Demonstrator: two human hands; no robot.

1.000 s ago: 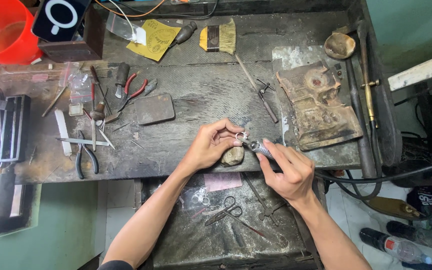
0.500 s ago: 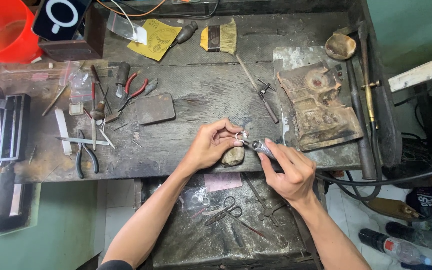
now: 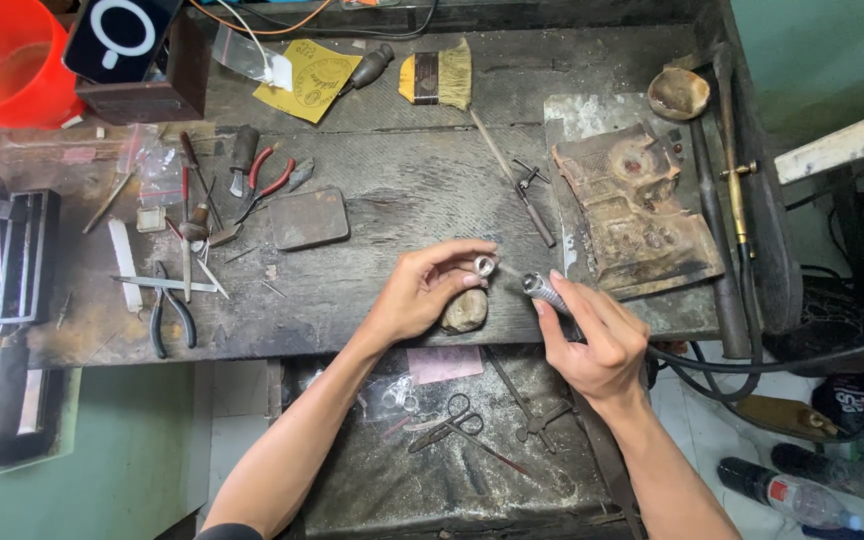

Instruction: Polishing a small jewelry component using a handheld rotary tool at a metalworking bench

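At the front edge of the workbench (image 3: 402,210): we hold the work over a rounded wooden peg (image 3: 465,311) that juts from the bench

Left hand (image 3: 422,290): fingers curled close, thumb and fingertips pinching a small silver ring (image 3: 485,266) just above the peg

Right hand (image 3: 597,335): closed in a pen grip around a metal rotary handpiece (image 3: 544,292); its tip points at the ring and stands just beside it — we cannot tell whether they touch

Hose: a dark flexible shaft (image 3: 752,365) runs from the handpiece off to the right

Risk, slip: we judge the tip could skate off the curved ring toward the left fingertips, since the pinch is small and close to the tool

Risk, drop: a loosened pinch would likely let the ring fall into the tray (image 3: 352,480) below, among the scissors (image 3: 449,425)

Risk, drag: the shaft's pull may tug the handpiece off line

Labels, rear: a yellow paper square (image 3: 307,80) with dark print lies at the back of the bench; a dark box (image 3: 117,40) bearing a white circle stands at the rear left beside an orange bucket (image 3: 2,60)

Labels, tray: a pink slip (image 3: 444,363) sits at the tray's upper edge
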